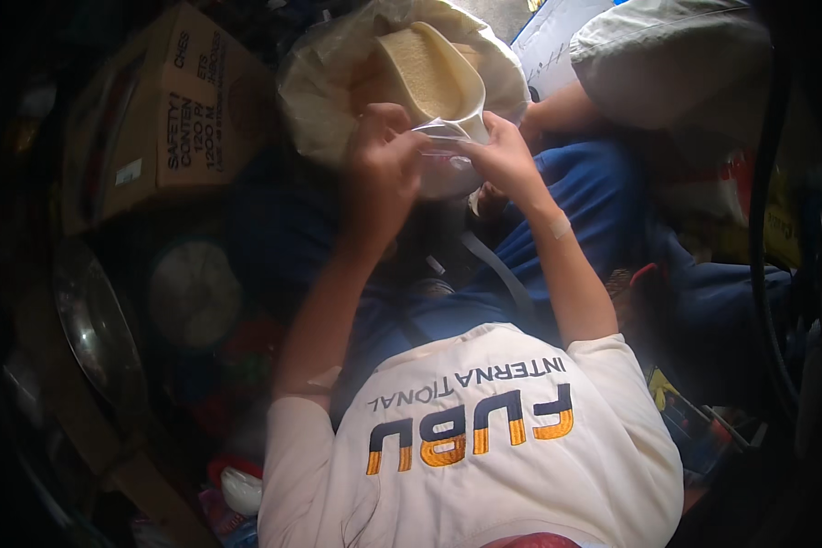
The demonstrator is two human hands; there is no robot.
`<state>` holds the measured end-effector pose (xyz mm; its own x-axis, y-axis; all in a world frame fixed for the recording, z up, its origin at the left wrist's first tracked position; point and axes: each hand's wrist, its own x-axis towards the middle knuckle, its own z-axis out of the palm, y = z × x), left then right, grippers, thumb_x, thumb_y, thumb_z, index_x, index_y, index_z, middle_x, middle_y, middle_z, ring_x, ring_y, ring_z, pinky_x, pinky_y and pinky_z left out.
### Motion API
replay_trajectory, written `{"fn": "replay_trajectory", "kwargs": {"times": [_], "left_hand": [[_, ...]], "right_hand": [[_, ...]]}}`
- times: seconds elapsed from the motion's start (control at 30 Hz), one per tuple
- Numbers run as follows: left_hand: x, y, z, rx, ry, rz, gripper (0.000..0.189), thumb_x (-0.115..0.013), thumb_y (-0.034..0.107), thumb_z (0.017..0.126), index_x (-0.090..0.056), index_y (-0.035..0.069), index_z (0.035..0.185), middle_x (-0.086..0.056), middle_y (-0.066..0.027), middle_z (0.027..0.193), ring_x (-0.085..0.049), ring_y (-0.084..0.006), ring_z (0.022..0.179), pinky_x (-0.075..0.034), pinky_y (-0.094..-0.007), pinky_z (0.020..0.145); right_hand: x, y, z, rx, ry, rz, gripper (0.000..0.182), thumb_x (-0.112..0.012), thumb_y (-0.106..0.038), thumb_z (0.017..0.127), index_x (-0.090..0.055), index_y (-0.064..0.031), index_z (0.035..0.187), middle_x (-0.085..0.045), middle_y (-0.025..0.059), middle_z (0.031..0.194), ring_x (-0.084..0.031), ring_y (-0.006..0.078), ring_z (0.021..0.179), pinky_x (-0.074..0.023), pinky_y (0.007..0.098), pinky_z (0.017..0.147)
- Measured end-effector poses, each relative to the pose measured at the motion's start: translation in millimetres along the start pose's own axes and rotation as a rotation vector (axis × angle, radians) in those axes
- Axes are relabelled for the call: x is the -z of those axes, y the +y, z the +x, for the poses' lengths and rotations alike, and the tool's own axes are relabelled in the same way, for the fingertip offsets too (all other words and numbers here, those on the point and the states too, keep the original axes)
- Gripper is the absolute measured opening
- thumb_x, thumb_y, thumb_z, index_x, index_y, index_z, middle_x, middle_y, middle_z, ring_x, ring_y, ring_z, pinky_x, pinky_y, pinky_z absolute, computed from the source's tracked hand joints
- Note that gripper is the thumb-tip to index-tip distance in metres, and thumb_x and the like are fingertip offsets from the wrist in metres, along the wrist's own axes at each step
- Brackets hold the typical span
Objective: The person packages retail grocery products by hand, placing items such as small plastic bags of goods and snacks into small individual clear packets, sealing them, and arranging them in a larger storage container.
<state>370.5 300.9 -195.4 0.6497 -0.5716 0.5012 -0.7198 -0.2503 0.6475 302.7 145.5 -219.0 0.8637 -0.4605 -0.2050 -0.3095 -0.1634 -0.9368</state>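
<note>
My left hand (383,157) and my right hand (510,154) pinch a clear plastic bag (445,140) between them, its mouth stretched across. Just beyond the fingers, a pale scoop (435,68) holds yellowish grains and rests in a large whitish sack (315,89) with its edge rolled open. More tan contents show inside the sack. The lower part of the clear bag hangs below my fingers. Motion blur softens the hand on the picture's left.
A printed cardboard box (198,103) stands at the left, above a shiny metal bowl (99,322). Another person's arm (565,109) reaches in at the upper right, near a white sheet (555,41) with marks. A dark cable (760,205) hangs at the right.
</note>
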Motion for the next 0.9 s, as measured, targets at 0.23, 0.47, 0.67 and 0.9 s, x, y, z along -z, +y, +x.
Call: {"fn": "replay_trajectory", "kwargs": {"times": [0.23,0.47,0.67,0.9], "left_hand": [[-12.1,-40.1,-13.6,0.104,-0.027,0.049,0.04,-0.052,-0.005,0.072,-0.06,0.005,0.11,-0.054,-0.0111,0.12,-0.06,-0.0247,0.094,-0.049,-0.0325,0.074],[13.6,-85.8,35.7,0.143,-0.105,0.058,0.029,-0.052,-0.001,0.073,-0.06,0.005,0.1,-0.062,-0.0145,0.097,-0.06,-0.0324,0.087,-0.047,-0.0372,0.074],[-8.4,-111.8,58.1,0.189,-0.35,-0.129,0.054,-0.057,0.0,0.066,-0.052,0.001,0.119,-0.052,-0.0163,0.123,-0.059,-0.0239,0.099,-0.047,-0.0297,0.081],[-39.0,-132.7,65.2,0.209,-0.344,-0.214,0.057,-0.061,0.0,0.063,-0.051,0.001,0.119,-0.045,-0.0153,0.131,-0.056,-0.0218,0.108,-0.046,-0.0294,0.082]], "right_hand": [[2.9,-6.2,-8.3,0.061,0.028,-0.061,0.042,-0.074,-0.021,0.069,-0.058,0.0042,0.098,-0.066,0.0107,0.084,-0.061,0.0125,0.073,-0.0474,0.0258,0.066],[82.9,-48.1,-40.1,0.105,-0.088,-0.186,0.028,-0.066,-0.002,0.076,-0.056,0.006,0.101,-0.059,0.0067,0.089,-0.055,0.0105,0.087,-0.0445,0.0232,0.071],[93.7,-97.9,-22.7,0.341,-0.179,-0.888,0.033,-0.071,-0.01,0.068,-0.06,-0.0021,0.098,-0.063,0.0176,0.082,-0.062,0.0328,0.08,-0.0481,0.0341,0.067],[85.2,-126.1,1.0,0.329,-0.2,-1.044,0.029,-0.067,-0.017,0.07,-0.06,-0.0041,0.096,-0.061,0.0183,0.075,-0.059,0.0363,0.071,-0.0463,0.0363,0.064]]}}
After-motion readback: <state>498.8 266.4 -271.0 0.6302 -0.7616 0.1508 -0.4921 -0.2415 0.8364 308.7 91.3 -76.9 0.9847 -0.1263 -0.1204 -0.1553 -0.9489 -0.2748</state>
